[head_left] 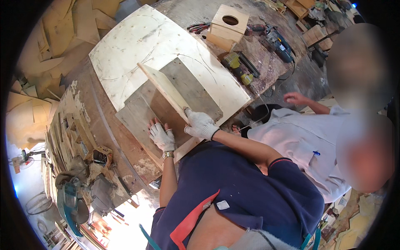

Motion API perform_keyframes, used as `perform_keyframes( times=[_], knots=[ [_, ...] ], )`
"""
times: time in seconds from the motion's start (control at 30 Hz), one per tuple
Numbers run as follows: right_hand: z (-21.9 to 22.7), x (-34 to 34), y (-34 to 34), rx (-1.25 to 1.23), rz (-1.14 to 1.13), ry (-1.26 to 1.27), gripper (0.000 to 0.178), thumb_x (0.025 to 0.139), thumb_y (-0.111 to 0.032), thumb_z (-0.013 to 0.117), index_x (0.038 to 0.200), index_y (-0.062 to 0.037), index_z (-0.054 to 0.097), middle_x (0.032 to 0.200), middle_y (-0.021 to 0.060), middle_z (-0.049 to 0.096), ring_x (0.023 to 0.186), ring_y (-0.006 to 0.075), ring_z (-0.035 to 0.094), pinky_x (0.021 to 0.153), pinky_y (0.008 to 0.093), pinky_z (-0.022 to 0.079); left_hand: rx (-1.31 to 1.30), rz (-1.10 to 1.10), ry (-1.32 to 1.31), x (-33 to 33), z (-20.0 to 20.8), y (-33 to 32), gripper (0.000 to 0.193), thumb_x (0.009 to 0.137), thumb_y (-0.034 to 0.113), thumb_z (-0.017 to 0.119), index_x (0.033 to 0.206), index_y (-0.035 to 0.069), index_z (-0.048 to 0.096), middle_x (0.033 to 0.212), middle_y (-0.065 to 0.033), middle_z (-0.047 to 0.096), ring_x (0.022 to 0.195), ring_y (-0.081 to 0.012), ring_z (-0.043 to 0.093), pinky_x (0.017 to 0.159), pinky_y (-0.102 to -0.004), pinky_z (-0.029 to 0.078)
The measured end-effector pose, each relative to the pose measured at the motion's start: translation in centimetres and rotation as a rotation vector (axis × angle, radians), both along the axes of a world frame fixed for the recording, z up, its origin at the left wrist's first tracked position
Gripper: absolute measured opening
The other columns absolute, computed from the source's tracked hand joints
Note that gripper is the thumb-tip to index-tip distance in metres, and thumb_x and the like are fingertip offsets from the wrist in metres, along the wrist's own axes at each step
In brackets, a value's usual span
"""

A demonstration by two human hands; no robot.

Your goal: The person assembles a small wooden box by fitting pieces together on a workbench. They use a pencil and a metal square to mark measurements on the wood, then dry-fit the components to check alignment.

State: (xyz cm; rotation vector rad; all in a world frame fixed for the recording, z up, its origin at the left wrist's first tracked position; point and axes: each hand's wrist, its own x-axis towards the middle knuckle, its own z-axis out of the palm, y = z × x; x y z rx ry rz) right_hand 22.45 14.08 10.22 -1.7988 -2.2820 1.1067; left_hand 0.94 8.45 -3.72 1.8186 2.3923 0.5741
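A light wooden board (pixel 163 86) stands on edge across a flat, weathered grey board (pixel 191 85). My right hand (pixel 201 125), in a white knit glove, is closed on the near end of the upright board. My left hand (pixel 161 136) wears a glove with bare fingertips. Its fingers are stretched out and lie flat on the grey surface, left of the upright board. A watch (pixel 168 154) circles my left wrist. The undersides of both boards are hidden.
Beneath lies a large pale panel (pixel 137 41) on the worn workbench (pixel 100 112). Beyond it are a yellow-green nail gun (pixel 241 68), a blue jigsaw (pixel 280 46), pliers (pixel 199 27) and a wooden box with a round hole (pixel 227 31). A person's hand (pixel 296 98) is at right; a circular-blade saw (pixel 71 204) is lower left.
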Motion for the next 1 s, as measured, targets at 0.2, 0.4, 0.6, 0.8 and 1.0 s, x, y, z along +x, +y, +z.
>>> perform_keyframes(
  times=[0.2,0.4,0.6,0.8,1.0],
  knots=[
    [-0.8,-2.2,-0.4,0.062,0.078,-0.027,0.077,0.086,-0.036,0.077,0.148,0.0013,0.049,0.106,0.0231,0.077,0.096,0.0395,0.077,0.08,0.05,0.063,0.141,-0.08,-0.232,-2.6,-3.9,-0.2,0.059,0.109,0.038,0.043,0.158,0.006,0.054,0.168,-0.0175,0.048,0.16,-0.0394,0.037,0.13,-0.0546,0.026],
    [0.1,-2.4,0.0,0.006,0.126,-0.013,0.075,0.083,-0.032,0.081,0.142,0.001,0.051,0.101,0.0236,0.077,0.088,0.041,0.077,0.072,0.0511,0.062,0.287,-0.157,-0.398,-2.0,-1.6,-0.3,0.074,0.115,0.051,0.023,0.142,-0.002,0.067,0.154,-0.0231,0.061,0.15,-0.0402,0.05,0.126,-0.0563,0.031],
    [-1.6,-2.3,-0.2,0.068,0.139,0.114,0.08,0.08,-0.032,0.08,0.145,0.0022,0.052,0.093,0.0228,0.073,0.083,0.0431,0.077,0.067,0.0543,0.061,0.344,-0.18,-0.367,-2.7,-3.2,-0.5,0.078,0.114,0.057,0.028,0.14,-0.005,0.066,0.151,-0.0269,0.061,0.148,-0.0432,0.051,0.122,-0.0587,0.038],
    [-3.7,-3.3,-1.4,0.128,0.112,0.076,0.095,0.076,-0.033,0.083,0.155,0.0045,0.046,0.119,0.0438,0.069,0.09,0.0457,0.078,0.071,0.051,0.063,0.263,-0.157,-0.779,-0.4,-1.4,-0.5,0.085,0.111,0.067,0.035,0.15,-0.004,0.058,0.153,-0.0276,0.056,0.144,-0.0425,0.052,0.119,-0.0556,0.042],
    [-5.4,-6.1,-2.6,0.145,0.051,0.056,0.099,0.074,-0.031,0.085,0.158,0.0024,0.047,0.12,0.0395,0.071,0.102,0.047,0.077,0.083,0.0505,0.063,0.097,-0.227,-0.182,-4.4,-4.2,-0.8,0.085,0.11,0.068,0.029,0.141,-0.003,0.065,0.15,-0.0275,0.06,0.142,-0.0466,0.051,0.123,-0.063,0.03]
  ],
)
